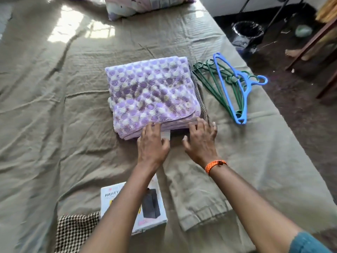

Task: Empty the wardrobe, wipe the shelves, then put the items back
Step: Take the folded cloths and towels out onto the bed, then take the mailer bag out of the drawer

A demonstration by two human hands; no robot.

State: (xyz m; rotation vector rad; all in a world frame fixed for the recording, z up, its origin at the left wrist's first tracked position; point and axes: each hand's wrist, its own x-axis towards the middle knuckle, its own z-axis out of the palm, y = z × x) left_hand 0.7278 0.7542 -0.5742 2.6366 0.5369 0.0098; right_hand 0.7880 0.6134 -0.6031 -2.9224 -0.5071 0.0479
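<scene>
A folded purple-and-white dotted blanket [151, 94] lies on the bed, on top of a grey folded cloth whose edge shows at its right side. My left hand [152, 143] rests at the blanket's near edge, fingers spread and touching the folded layers. My right hand [201, 138], with an orange band on the wrist, sits at the near right corner, fingers apart against the stack. Neither hand has closed around anything. A small white tag shows between my hands.
A blue hanger [235, 86] and several green hangers [215, 84] lie to the right of the blanket. A white printed box [155, 203] and a checked cloth [76, 230] sit near me on the olive bedsheet [54, 106]. A pillow [138, 6] lies at the far end; a bin [248, 33] stands on the floor.
</scene>
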